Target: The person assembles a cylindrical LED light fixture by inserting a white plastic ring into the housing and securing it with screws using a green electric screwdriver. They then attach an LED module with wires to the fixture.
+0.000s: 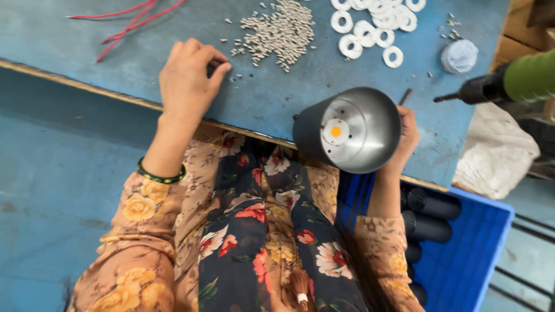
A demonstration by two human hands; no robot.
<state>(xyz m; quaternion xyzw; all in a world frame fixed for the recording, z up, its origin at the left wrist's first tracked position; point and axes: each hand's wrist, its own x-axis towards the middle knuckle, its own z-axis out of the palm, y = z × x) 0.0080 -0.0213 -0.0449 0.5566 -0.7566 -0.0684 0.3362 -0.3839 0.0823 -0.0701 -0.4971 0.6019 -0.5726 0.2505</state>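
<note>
Presently the black cylindrical lamp housing (347, 130) sits tilted at the near edge of the blue table (69, 40), open end toward the camera, showing a silvery reflector and a small yellow disc. Right hand (402, 138) wraps around its far side, fingers curled on the rim. Left hand (189, 78) rests on the table, fingertips pressed together, pinching something too small to identify, just beside the pile of small screws (277, 32). White rings (373, 26) lie beyond. Blue crate (462, 254) below holds black cylinders (430, 216).
</note>
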